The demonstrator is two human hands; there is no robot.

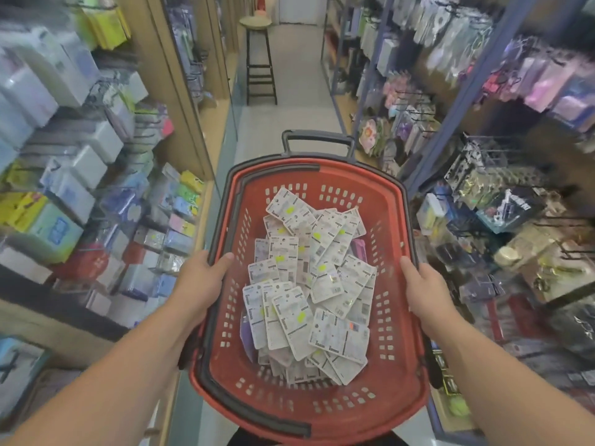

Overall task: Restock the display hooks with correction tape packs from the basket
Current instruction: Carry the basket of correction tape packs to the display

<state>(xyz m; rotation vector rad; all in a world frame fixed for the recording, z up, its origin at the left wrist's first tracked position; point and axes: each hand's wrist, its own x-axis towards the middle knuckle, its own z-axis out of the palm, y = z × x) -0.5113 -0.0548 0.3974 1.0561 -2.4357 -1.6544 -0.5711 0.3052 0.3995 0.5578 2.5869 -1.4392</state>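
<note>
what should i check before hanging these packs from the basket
1. Left grip on basket rim: ok, thumb curled over it.
2. Right grip on the opposite rim: ok.
3. Packs inside: ok, loose pile, none over the rim.
4. Free grip for picking: not ok, both hold the basket.
5. Aisle ahead: not ok, stool stands in it.
6. Which hooks take these packs: cannot tell, shelves blurred.
</note>
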